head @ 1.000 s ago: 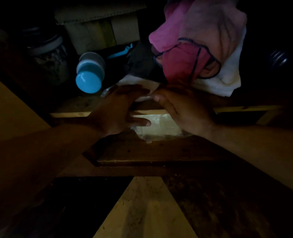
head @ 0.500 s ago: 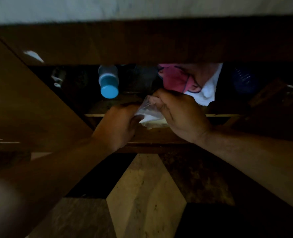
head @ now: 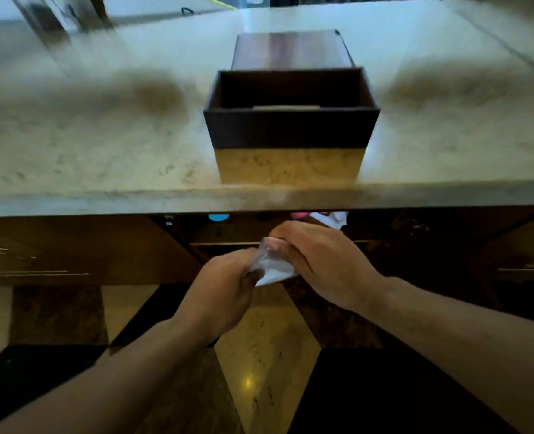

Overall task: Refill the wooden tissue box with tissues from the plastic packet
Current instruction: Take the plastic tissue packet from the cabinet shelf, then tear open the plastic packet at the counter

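The dark wooden tissue box (head: pixel 290 128) stands open on the marble counter (head: pixel 103 145), near its front edge. A flat dark wooden lid (head: pixel 290 50) lies just behind it. Below the counter edge, both hands hold a clear plastic packet (head: pixel 270 266) with white tissues inside. My left hand (head: pixel 225 289) grips its lower left side. My right hand (head: pixel 319 264) pinches its upper right corner. The hands cover most of the packet.
Under the counter is an open wooden cabinet with a blue cap (head: pixel 218 217) and pink and white cloth (head: pixel 325 217) just showing. Cabinet doors stand open left and right. The floor (head: pixel 259 371) below has tan and black tiles.
The view has risen from inside the dark cabinet to above the counter. Both hands have drawn the packet out of the cabinet and toward me, still gripping it.
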The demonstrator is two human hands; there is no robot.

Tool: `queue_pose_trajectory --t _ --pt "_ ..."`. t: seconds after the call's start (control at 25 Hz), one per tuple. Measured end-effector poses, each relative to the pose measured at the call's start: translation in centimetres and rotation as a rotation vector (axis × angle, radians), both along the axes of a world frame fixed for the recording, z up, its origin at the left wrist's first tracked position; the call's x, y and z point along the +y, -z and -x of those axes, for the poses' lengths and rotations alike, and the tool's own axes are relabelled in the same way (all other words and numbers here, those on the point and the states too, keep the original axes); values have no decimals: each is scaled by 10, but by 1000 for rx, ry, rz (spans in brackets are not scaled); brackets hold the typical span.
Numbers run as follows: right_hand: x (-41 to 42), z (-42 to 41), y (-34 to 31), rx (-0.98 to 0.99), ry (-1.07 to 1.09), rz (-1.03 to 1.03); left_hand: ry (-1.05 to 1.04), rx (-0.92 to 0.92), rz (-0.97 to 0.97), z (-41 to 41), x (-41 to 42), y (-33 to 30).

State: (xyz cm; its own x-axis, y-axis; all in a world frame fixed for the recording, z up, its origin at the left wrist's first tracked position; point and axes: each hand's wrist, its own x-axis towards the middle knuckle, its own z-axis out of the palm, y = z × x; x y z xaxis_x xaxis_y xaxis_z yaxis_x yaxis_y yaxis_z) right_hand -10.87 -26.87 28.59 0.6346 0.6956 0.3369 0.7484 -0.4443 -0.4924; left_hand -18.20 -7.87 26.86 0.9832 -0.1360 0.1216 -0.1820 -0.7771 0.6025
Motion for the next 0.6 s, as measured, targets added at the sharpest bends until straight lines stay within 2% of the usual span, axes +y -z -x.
queue_pose_trajectory --t 0.28,0.6 --pt "-19 1 -140 -6 -12 39 72 34 -67 12 1 -134" --pt "-31 -16 -287 -9 20 30 -71 68 -32 8 -5 -290"
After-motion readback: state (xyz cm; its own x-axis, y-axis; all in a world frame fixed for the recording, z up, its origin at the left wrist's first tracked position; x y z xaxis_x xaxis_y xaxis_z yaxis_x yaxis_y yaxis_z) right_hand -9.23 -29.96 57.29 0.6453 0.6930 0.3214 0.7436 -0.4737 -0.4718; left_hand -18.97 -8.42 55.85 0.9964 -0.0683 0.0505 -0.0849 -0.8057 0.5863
